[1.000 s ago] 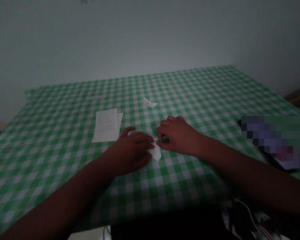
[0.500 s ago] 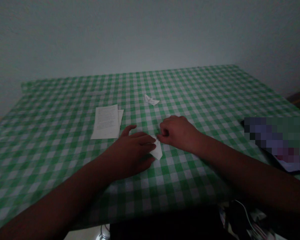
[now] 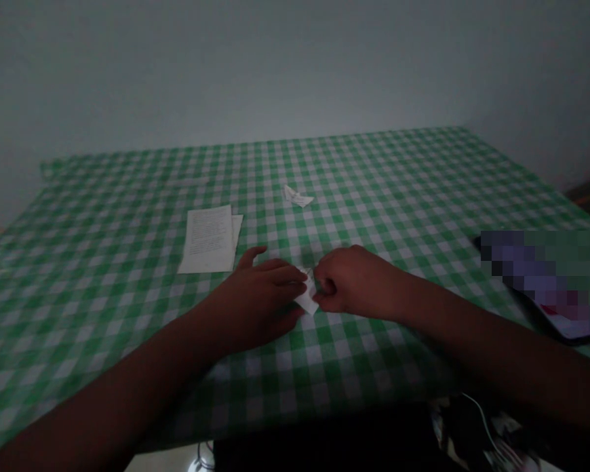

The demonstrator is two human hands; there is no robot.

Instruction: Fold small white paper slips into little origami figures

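Note:
A small folded piece of white paper (image 3: 307, 296) lies on the green checked tablecloth (image 3: 373, 183) between my two hands. My left hand (image 3: 258, 303) lies flat on its left part, fingers stretched out and pressing it down. My right hand (image 3: 350, 280) is curled into a loose fist and presses on the paper's right edge with its fingertips. Most of the paper is hidden under the hands.
A stack of white printed sheets (image 3: 210, 238) lies left of the hands. A small folded paper shape (image 3: 297, 195) sits farther back in the middle. A dark flat object (image 3: 545, 288) lies at the right edge. Cables (image 3: 476, 426) hang below the table's near edge.
My right hand slid toward me along the paper's right edge, now curled over its lower corner. My left hand stayed pressed flat on the paper.

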